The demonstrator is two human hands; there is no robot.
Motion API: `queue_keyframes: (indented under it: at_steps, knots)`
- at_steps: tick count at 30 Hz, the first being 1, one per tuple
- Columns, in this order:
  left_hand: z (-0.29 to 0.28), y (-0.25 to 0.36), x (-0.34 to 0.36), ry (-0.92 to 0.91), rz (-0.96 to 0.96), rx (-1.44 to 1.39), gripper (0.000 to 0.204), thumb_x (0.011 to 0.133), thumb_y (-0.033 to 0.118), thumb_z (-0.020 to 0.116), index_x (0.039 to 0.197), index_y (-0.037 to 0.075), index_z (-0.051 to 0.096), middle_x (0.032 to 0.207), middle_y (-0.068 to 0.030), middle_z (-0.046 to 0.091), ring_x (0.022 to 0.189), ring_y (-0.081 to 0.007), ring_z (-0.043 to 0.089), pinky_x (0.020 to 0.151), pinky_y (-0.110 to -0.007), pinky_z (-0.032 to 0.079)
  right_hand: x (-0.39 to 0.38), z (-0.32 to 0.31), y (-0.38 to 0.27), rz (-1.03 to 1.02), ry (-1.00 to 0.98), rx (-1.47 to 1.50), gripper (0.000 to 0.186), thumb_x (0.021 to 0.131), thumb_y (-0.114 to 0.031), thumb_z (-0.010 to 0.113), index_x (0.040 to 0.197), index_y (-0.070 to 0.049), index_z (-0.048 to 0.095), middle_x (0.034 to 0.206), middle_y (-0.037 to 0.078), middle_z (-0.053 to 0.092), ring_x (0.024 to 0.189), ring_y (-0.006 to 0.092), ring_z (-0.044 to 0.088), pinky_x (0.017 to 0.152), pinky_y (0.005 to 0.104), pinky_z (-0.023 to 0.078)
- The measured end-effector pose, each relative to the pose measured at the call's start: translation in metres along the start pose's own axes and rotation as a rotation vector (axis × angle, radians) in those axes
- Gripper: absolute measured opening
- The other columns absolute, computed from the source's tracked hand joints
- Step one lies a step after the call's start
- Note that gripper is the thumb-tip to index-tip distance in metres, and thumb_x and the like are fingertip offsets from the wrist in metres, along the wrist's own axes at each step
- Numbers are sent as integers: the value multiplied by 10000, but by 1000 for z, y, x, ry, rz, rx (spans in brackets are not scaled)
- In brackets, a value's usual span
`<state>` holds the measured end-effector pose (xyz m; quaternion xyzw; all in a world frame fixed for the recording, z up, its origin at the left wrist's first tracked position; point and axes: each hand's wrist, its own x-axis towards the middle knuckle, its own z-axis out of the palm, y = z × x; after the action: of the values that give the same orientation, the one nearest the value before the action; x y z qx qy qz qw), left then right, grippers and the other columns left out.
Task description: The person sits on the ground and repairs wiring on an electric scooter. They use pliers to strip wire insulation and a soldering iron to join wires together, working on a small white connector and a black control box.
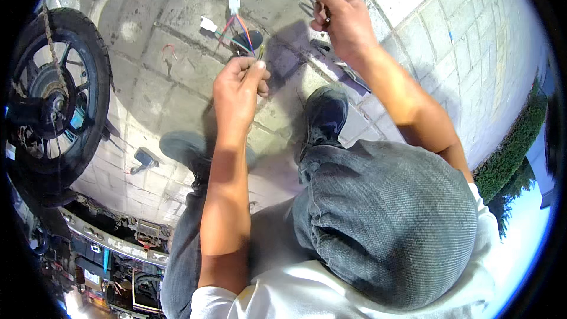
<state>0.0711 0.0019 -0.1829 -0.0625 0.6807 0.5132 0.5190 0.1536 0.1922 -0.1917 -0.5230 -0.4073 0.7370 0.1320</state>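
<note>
My left hand pinches a bundle of thin coloured wires between thumb and fingers. The wires fan out away from me, with a white plug connector at the far end and another white connector to the left. Behind the wires is a dark rounded shape; I cannot tell whether it is joined to them. My right hand is raised farther off to the right, its fingers closed on something small with a grey looped part and a bluish tip. Its kind is mostly hidden by the fingers.
On the paving below my right forearm lie a dark small object and a long dark-and-silver item. A red wire scrap lies left. A motorcycle wheel stands at far left; a small dark part sits near my shoe.
</note>
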Motion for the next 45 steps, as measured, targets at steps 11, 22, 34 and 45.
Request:
queue_keyframes:
  at_steps: [11, 22, 34, 45]
  knots:
    - [2, 0, 6, 9, 109, -137, 181, 899, 125, 636, 1021, -8, 624, 885, -90, 665, 667, -80, 587, 607, -223, 494, -4, -41, 13, -320, -118, -1091, 365, 880, -281, 629, 1038, 48, 631, 769, 133, 642, 687, 209, 598, 647, 339, 478]
    - [-2, 4, 5, 128, 182, -112, 149, 868, 103, 680, 913, -29, 630, 733, -75, 631, 640, -123, 605, 604, -248, 514, -70, -69, 30, -427, -188, -1344, 351, 714, -184, 749, 986, -29, 591, 1106, 164, 553, 1046, 350, 531, 866, 425, 442]
    - [9, -3, 16, -38, 235, -316, 164, 895, 36, 613, 1033, 3, 531, 903, -132, 649, 693, -185, 648, 642, -311, 561, -93, -128, 38, -251, -188, -1195, 320, 803, -212, 649, 1016, 3, 543, 1107, 192, 525, 1002, 379, 531, 846, 433, 440]
    - [16, -1, 17, -41, 207, -87, 184, 905, 40, 578, 1071, -38, 580, 990, -111, 617, 774, -168, 630, 668, -308, 544, -82, -70, 12, 175, -456, -700, 244, 864, -209, 657, 971, 3, 601, 797, 22, 571, 764, 114, 513, 699, 277, 438]
